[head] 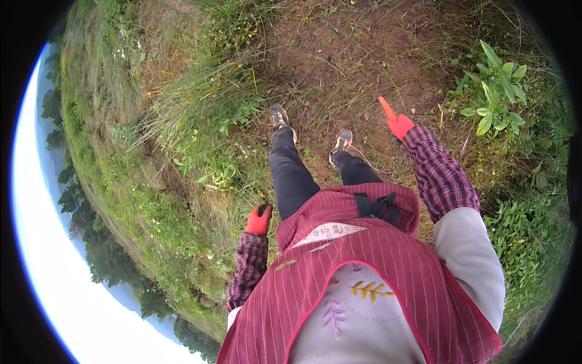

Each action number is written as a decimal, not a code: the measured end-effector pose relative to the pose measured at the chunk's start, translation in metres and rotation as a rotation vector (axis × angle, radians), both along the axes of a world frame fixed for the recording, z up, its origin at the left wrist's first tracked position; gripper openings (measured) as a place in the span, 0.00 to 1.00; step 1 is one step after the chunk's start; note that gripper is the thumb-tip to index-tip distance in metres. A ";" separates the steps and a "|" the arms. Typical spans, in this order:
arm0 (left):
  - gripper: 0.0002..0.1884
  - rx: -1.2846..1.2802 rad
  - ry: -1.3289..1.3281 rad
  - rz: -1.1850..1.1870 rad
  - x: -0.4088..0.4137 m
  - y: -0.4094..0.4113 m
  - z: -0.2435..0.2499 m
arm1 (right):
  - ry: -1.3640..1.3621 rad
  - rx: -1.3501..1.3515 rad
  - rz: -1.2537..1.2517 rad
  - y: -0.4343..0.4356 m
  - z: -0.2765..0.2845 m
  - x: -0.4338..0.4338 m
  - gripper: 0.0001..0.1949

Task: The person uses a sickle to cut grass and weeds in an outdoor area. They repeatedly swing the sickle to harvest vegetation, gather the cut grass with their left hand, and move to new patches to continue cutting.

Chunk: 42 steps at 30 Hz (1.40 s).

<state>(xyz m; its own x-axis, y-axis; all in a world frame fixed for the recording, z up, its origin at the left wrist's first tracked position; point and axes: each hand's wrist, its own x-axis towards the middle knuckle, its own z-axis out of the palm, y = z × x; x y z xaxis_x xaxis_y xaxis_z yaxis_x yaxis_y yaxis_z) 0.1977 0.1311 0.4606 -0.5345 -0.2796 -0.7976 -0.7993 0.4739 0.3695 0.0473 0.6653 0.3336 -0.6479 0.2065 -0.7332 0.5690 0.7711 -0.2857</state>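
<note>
My left hand [259, 220], in a red glove with dark parts, hangs beside my left thigh with its fingers curled. Nothing is seen sticking out of it, but its palm is mostly hidden. My right hand [399, 126], also in a red glove, is held out to the right, over bare soil. A narrow orange piece [387, 108] juts forward from it; whether this is a stretched finger or a handle, I cannot tell. Plaid sleeve covers reach both wrists. A dark red striped apron [363, 255] with a black strap [376, 207] tied at the waist covers my front.
My shoes [342, 142] stand on reddish soil [336, 50] strewn with dry stalks. Long grass [195, 102] leans in from the left. A broad-leaved plant [493, 93] grows at the right, with low weeds [523, 241] below it. Trees [109, 259] line the far left.
</note>
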 end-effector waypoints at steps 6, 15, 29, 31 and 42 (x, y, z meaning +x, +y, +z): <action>0.17 0.054 -0.136 0.198 0.041 -0.002 0.004 | 0.042 -0.057 0.008 -0.043 -0.008 -0.097 0.28; 0.14 0.041 -0.161 -0.053 -0.014 0.022 -0.022 | -0.080 -0.086 0.025 -0.059 -0.095 -0.101 0.27; 0.22 -0.046 -0.095 -0.437 -0.078 0.064 -0.053 | -0.563 0.052 -0.085 0.112 0.029 0.365 0.22; 0.23 0.052 -0.230 -0.449 -0.122 0.082 -0.062 | -0.311 0.035 -0.224 0.080 -0.027 0.320 0.22; 0.47 -0.099 0.343 -1.243 -0.251 0.141 -0.294 | 0.009 -0.630 -0.626 -0.186 -0.204 -0.002 0.16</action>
<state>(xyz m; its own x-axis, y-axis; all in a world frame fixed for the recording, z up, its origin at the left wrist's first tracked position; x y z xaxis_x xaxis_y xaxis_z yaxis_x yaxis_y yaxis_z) -0.0537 0.2725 0.1666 -0.6490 0.4999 -0.5735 0.3227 0.8635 0.3875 0.0456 0.4789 0.1296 -0.5579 0.0846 -0.8256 0.8293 0.0169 -0.5586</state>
